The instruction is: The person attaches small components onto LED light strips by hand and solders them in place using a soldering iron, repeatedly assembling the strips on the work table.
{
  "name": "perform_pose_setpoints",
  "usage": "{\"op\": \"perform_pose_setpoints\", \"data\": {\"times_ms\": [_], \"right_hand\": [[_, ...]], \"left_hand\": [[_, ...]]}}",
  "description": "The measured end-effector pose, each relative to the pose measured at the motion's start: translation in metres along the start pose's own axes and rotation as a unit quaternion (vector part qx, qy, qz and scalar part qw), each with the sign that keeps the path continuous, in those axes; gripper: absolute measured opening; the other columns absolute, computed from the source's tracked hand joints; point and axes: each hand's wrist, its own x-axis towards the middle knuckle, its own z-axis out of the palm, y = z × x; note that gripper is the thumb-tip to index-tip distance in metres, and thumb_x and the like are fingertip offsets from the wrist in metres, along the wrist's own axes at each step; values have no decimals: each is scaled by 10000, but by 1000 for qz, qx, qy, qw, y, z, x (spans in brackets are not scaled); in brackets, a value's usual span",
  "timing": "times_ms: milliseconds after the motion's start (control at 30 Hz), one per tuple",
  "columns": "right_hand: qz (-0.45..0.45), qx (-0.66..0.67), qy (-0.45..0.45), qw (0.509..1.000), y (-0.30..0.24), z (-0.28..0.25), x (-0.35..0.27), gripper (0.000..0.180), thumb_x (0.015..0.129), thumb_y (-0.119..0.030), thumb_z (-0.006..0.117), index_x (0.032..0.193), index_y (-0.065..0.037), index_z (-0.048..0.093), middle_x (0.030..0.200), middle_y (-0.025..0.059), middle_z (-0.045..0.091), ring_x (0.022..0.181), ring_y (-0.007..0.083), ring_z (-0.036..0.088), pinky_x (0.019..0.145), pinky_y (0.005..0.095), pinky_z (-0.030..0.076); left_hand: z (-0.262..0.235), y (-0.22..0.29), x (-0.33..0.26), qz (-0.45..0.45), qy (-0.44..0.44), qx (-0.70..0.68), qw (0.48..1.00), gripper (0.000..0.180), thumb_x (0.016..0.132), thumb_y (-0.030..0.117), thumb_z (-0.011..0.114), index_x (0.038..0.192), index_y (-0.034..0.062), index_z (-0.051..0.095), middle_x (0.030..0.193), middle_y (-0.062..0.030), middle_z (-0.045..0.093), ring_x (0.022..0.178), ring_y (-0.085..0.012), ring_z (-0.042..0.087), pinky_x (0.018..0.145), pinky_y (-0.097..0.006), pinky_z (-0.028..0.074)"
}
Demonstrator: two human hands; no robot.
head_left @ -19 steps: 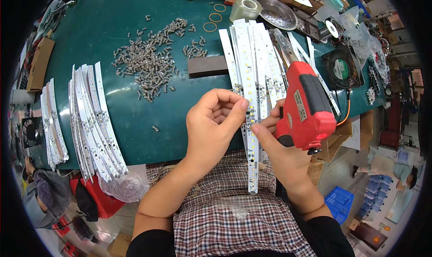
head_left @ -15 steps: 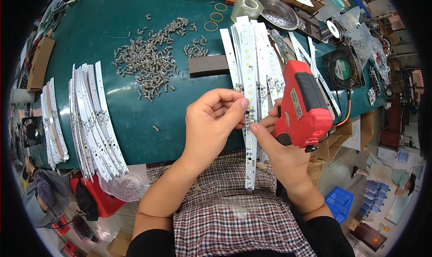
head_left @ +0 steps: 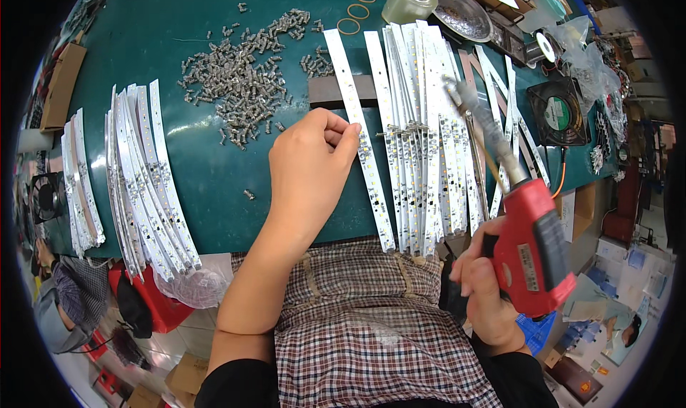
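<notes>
A slim white LED circuit strip slants past the left side of a pile of similar LED strips. My left hand pinches its edge between thumb and fingers. My right hand is wrapped around the grip of a red and black soldering gun, below and right of the pile. The gun's metal nozzle and tip point up and left above the right-hand strips, slightly blurred. Beneath the upper part of the held strip lies a dark flat block. Small metal-ended parts are heaped to the left of it.
Two bundles of LED strips rest at the table's left. Toward the back are rubber bands, a clear tape roll, a metal dish and a solder spool. A black fan stands at the right.
The soldering gun and my right hand have moved down and right, off the strip. My left hand has shifted up and left; the strip it holds now lies tilted beside the pile.
</notes>
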Motion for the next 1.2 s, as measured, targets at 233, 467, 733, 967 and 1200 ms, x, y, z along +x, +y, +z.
{"op": "perform_pose_setpoints", "data": {"times_ms": [233, 467, 733, 967, 1200], "right_hand": [[-17, -22, -88, 996, 33, 11, 5, 215, 923, -78, 598, 1099, 2, 505, 735, 37, 531, 544, 74, 496, 495, 228, 408], [-15, -38, -121, 992, 40, 17, 11, 125, 937, -80, 585, 1024, -10, 528, 705, 20, 537, 541, 72, 501, 490, 230, 403], [58, -34, -99, 993, 34, 19, 9, 168, 906, -84, 646, 1044, 2, 609, 832, 72, 614, 714, 164, 591, 631, 314, 477], [65, -76, -101, 990, 32, 19, 9, 233, 887, -99, 667, 1086, 11, 613, 849, 85, 629, 735, 181, 608, 652, 319, 488], [48, -81, -92, 991, 31, 16, 10, 208, 880, -90, 671, 1058, 4, 621, 815, 82, 623, 707, 183, 613, 628, 314, 491]], "left_hand": [[-7, -2, 0, 129, 34, 36, 990, 144, 827, 50, 658, 970, 59, 672, 946, -33, 659, 534, -73, 526, 556, -228, 435], [-5, -6, -1, 126, 29, 37, 991, 177, 813, 28, 651, 983, 66, 682, 922, -32, 664, 535, -71, 518, 554, -229, 434], [-5, -8, 0, 137, 34, 39, 989, 176, 806, 35, 660, 974, 70, 696, 897, -31, 668, 538, -78, 522, 547, -232, 433], [-5, -9, -1, 137, 40, 44, 989, 175, 806, 41, 663, 974, 69, 702, 900, -30, 671, 536, -78, 518, 545, -232, 431], [-3, -8, -1, 119, 42, 39, 991, 184, 770, 79, 659, 945, 122, 698, 824, -9, 645, 562, -145, 581, 560, -300, 471]]}}
